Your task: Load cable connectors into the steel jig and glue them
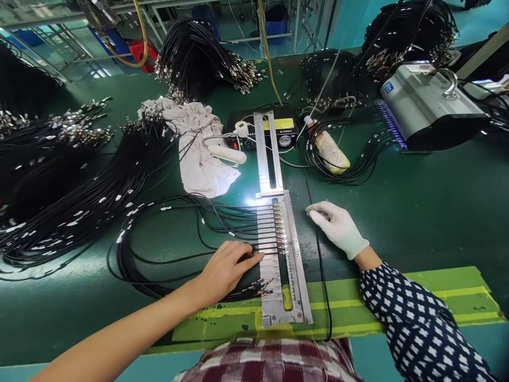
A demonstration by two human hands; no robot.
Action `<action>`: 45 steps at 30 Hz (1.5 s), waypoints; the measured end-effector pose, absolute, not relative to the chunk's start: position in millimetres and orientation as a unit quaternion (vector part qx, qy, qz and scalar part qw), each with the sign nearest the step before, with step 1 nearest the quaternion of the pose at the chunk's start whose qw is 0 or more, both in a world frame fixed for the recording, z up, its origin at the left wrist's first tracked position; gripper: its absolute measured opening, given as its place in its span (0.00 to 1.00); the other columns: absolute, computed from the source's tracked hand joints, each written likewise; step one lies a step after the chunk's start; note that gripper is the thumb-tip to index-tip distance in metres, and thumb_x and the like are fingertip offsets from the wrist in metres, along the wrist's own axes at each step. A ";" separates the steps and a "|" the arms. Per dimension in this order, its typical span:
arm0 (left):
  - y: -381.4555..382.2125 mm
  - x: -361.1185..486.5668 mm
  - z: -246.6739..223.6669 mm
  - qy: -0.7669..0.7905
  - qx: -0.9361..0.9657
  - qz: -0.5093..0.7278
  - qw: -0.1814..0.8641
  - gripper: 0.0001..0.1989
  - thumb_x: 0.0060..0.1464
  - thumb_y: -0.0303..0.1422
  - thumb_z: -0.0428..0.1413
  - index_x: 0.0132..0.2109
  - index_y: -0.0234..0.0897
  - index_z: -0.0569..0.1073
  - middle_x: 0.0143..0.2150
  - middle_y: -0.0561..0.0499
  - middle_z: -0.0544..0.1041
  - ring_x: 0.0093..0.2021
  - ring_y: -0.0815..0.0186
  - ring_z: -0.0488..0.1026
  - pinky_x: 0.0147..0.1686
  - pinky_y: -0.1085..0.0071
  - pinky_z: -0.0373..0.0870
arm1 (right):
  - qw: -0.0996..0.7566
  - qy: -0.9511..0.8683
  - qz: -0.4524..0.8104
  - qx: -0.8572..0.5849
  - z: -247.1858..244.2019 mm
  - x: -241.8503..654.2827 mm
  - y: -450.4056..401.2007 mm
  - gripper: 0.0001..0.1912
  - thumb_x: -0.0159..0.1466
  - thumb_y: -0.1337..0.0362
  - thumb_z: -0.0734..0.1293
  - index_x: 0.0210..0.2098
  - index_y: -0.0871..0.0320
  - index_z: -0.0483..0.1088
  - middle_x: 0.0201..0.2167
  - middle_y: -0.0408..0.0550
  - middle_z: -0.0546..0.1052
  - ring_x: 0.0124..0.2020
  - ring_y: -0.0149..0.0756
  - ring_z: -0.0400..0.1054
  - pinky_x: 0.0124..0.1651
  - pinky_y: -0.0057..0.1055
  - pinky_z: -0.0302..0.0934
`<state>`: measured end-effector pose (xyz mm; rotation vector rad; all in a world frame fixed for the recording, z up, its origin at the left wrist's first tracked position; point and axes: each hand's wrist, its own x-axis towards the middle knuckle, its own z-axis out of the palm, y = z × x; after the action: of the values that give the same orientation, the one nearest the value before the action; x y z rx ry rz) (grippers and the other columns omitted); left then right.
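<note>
My bare left hand [226, 268] is at the left edge of a slotted metal jig [299, 286], thumb and fingers closed around a thin black cable. Several black cables [234, 229] lie side by side across the jig, their small metal-tipped ends [279, 223] lined up along its slot. More loose cable ends [262, 286] rest on the jig's near part, just below my left hand. To the right of the jig, my white-gloved right hand [334, 225] hovers over the table with fingertips pinched together. Anything between those fingertips is too small to make out.
A black control box [286, 139] and a glue bottle [330, 148] with a wrapped body stand behind the jig. White cloth [202, 159] and cable bundles [115, 175] lie left. A metal lamp housing [433, 111] glows purple at the right. Yellow-green tape [437, 297] borders the front edge.
</note>
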<state>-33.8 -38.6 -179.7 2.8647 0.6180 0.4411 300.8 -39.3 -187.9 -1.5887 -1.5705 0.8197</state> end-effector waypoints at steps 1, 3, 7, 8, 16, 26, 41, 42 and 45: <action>-40.3 -34.0 -178.1 0.216 0.962 0.146 0.079 0.20 0.64 0.21 0.44 0.59 0.36 0.69 0.44 0.44 0.71 0.43 0.61 0.67 0.43 0.64 0.64 | 0.370 -0.615 0.318 -0.619 -188.3 301.2 -39.0 0.11 0.66 0.55 0.64 0.39 0.52 0.76 0.39 0.48 0.80 0.42 0.43 0.74 0.47 0.40 0.68; -42.6 -32.5 -174.0 0.227 0.962 0.139 0.067 0.20 0.64 0.21 0.44 0.59 0.36 0.70 0.43 0.43 0.71 0.43 0.60 0.66 0.43 0.62 0.63 | 0.370 -0.615 0.318 -0.620 -189.6 301.8 -38.0 0.11 0.66 0.55 0.64 0.39 0.52 0.76 0.39 0.48 0.80 0.42 0.43 0.74 0.47 0.40 0.68; -40.4 -17.1 -165.9 0.223 0.960 0.136 0.097 0.16 0.62 0.22 0.46 0.52 0.34 0.73 0.41 0.44 0.72 0.41 0.60 0.66 0.44 0.61 0.61 | 0.388 -0.600 0.331 -0.617 -192.1 302.3 -35.7 0.12 0.65 0.55 0.65 0.39 0.54 0.76 0.40 0.49 0.80 0.42 0.43 0.75 0.48 0.40 0.68; -38.9 -10.8 -164.9 0.220 0.961 0.134 0.102 0.16 0.62 0.23 0.46 0.51 0.34 0.73 0.41 0.44 0.72 0.41 0.61 0.66 0.44 0.61 0.60 | 0.393 -0.596 0.335 -0.615 -192.4 302.1 -35.4 0.12 0.65 0.55 0.65 0.39 0.54 0.76 0.40 0.49 0.80 0.42 0.43 0.75 0.49 0.40 0.68; -38.5 23.1 -171.4 0.157 0.979 0.125 -0.037 0.16 0.60 0.23 0.49 0.54 0.34 0.72 0.37 0.46 0.73 0.39 0.59 0.66 0.46 0.58 0.59 | 0.416 -0.586 0.349 -0.602 -194.7 302.2 -35.1 0.13 0.64 0.53 0.65 0.39 0.55 0.76 0.40 0.50 0.80 0.42 0.43 0.75 0.49 0.40 0.69; -65.9 -20.6 -153.9 0.304 0.936 0.138 0.108 0.12 0.66 0.27 0.46 0.50 0.34 0.71 0.42 0.45 0.75 0.41 0.59 0.68 0.42 0.63 0.62 | 0.400 -0.609 0.327 -0.602 -197.2 304.0 -34.9 0.15 0.64 0.52 0.65 0.39 0.55 0.76 0.41 0.51 0.80 0.43 0.44 0.74 0.51 0.42 0.68; -94.3 -75.8 -151.4 0.454 0.779 0.115 0.417 0.09 0.66 0.31 0.51 0.40 0.38 0.75 0.37 0.50 0.73 0.37 0.66 0.70 0.35 0.72 0.64 | 0.365 -0.632 0.315 -0.607 -193.3 303.3 -44.8 0.16 0.65 0.49 0.64 0.40 0.54 0.76 0.42 0.51 0.78 0.44 0.44 0.73 0.50 0.40 0.68; -93.8 -77.7 -149.9 0.453 0.778 0.125 0.417 0.09 0.67 0.32 0.50 0.42 0.38 0.75 0.38 0.50 0.73 0.39 0.66 0.71 0.37 0.73 0.65 | 0.361 -0.636 0.312 -0.606 -193.0 303.7 -46.8 0.16 0.66 0.49 0.64 0.40 0.54 0.76 0.42 0.50 0.78 0.44 0.44 0.73 0.50 0.40 0.68; -92.8 -88.4 -140.7 0.428 0.797 0.117 0.409 0.09 0.67 0.33 0.50 0.49 0.39 0.73 0.45 0.48 0.73 0.45 0.65 0.71 0.44 0.71 0.66 | 0.361 -0.642 0.300 -0.606 -193.5 304.2 -49.9 0.16 0.66 0.49 0.64 0.40 0.54 0.76 0.42 0.50 0.78 0.44 0.44 0.73 0.51 0.40 0.67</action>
<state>-88.4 -92.8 -140.7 2.0090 1.0781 0.2957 304.2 -49.9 -193.5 -1.5619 -1.6552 0.7743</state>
